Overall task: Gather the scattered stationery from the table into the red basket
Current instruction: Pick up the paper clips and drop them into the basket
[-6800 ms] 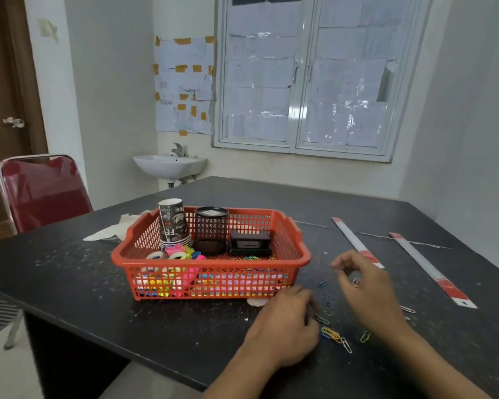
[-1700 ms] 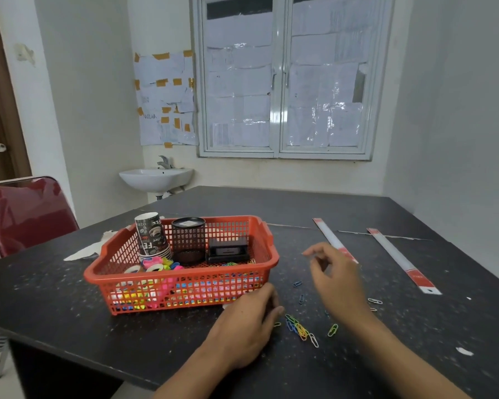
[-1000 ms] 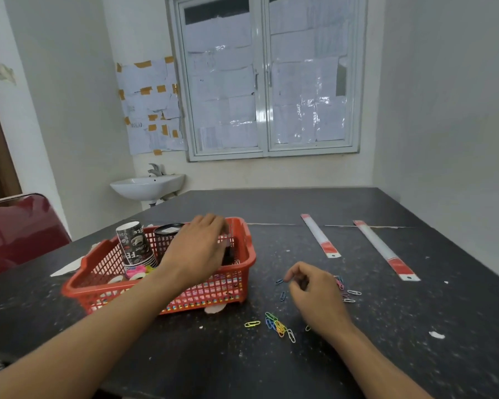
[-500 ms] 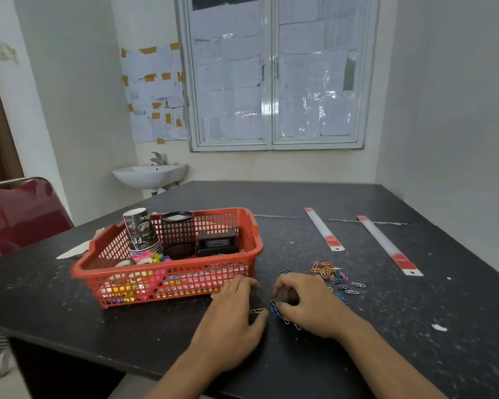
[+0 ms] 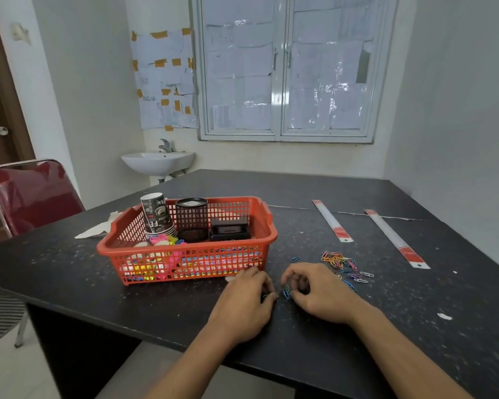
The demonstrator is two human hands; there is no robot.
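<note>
The red basket [image 5: 267, 226] stands on the black table [image 5: 357, 341] and holds paper cups [image 5: 155, 216], a black mesh pen holder [image 5: 191, 218], a black box [image 5: 228, 228] and colourful small items. Loose coloured paper clips [image 5: 339, 262] lie to the right of the basket. My left hand [image 5: 244, 305] rests on the table in front of the basket, its curled fingertips on a clip [image 5: 270, 296]. My right hand [image 5: 319, 295] lies beside it, its curled fingers pinching a few clips [image 5: 286, 291]. Two white rulers with red ends [image 5: 330, 221] [image 5: 395, 239] lie farther right.
A crumpled white paper [image 5: 97, 228] lies left of the basket. A red chair [image 5: 32, 194] stands at the table's left. A sink [image 5: 159, 162] hangs on the back wall under a papered window. White scraps [image 5: 444, 316] dot the table's right side.
My left hand went to the basket a second ago and has come back to the table. Both hands have closed in on the nearest clips, fingers curling tighter.
</note>
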